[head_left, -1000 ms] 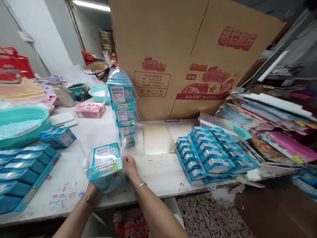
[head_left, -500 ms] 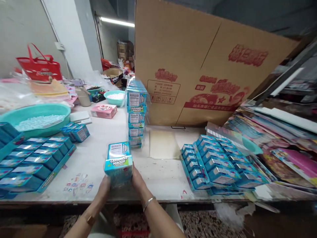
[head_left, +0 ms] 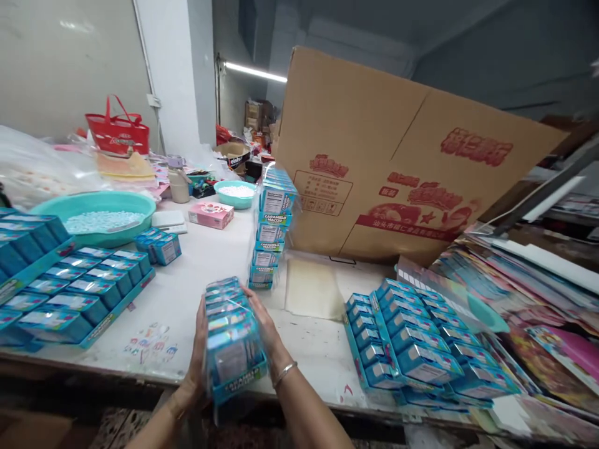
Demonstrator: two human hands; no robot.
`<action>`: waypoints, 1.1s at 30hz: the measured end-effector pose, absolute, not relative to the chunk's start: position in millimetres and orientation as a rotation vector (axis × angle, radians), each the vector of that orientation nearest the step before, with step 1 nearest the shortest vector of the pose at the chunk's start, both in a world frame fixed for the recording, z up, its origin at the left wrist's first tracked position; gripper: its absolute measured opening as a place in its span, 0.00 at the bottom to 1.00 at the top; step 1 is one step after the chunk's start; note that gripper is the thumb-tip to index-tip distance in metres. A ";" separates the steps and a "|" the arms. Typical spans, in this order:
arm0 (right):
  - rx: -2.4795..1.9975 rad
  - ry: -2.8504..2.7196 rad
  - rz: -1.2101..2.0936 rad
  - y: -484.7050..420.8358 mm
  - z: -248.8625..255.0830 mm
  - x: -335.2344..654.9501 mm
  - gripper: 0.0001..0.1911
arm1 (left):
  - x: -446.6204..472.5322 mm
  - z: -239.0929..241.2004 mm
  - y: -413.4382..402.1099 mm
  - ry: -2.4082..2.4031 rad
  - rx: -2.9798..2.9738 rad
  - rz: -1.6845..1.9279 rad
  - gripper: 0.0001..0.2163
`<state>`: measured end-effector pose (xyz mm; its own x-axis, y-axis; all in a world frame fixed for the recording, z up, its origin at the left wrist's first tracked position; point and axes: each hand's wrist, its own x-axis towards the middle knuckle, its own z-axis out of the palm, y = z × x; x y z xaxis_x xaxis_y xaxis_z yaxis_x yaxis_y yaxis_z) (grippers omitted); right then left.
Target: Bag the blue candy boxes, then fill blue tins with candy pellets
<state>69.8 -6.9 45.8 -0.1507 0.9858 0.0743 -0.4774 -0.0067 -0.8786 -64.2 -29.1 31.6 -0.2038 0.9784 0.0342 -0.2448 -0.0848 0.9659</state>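
A plastic-wrapped blue display tray of candy boxes point(head_left: 233, 337) is held lengthways above the table's near edge, its label end tipped down toward me. My left hand point(head_left: 199, 355) presses flat against its left side and my right hand point(head_left: 266, 329) against its right side, fingers stretched along the wrap. Behind it stands a stack of several wrapped trays point(head_left: 274, 227) of the same blue boxes.
Open trays of blue boxes lie at the left point(head_left: 70, 293) and right point(head_left: 407, 343). Two teal bowls of white pellets point(head_left: 98, 215) point(head_left: 235, 192), a pink box point(head_left: 211, 214), a big cardboard carton point(head_left: 397, 168), a red bag point(head_left: 118, 132) and printed sheets point(head_left: 524, 293) ring the white table point(head_left: 313, 340).
The wrapped tray has been lifted from the table and tipped from upright to lying lengthways between both hands. The camera view has tilted up and shifted.
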 end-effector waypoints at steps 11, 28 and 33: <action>-0.809 -0.758 1.445 -20.8 -5.5 72.0 0.20 | -107.7 -20.2 -35.7 1.111 1.178 1.475 0.34; -0.909 -0.695 1.602 64.8 -12.9 62.3 0.19 | -114.4 -8.5 46.7 1.206 0.770 1.403 0.17; -1.175 -0.673 1.500 0.2 -6.1 106.4 0.27 | -119.9 1.2 -12.8 1.544 0.789 1.625 0.26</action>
<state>106.4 0.2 -6.1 0.0500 0.9464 -0.3192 -0.3904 -0.2757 -0.8784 -119.9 -12.8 1.2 -0.5316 0.8449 -0.0589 -0.1020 0.0052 0.9948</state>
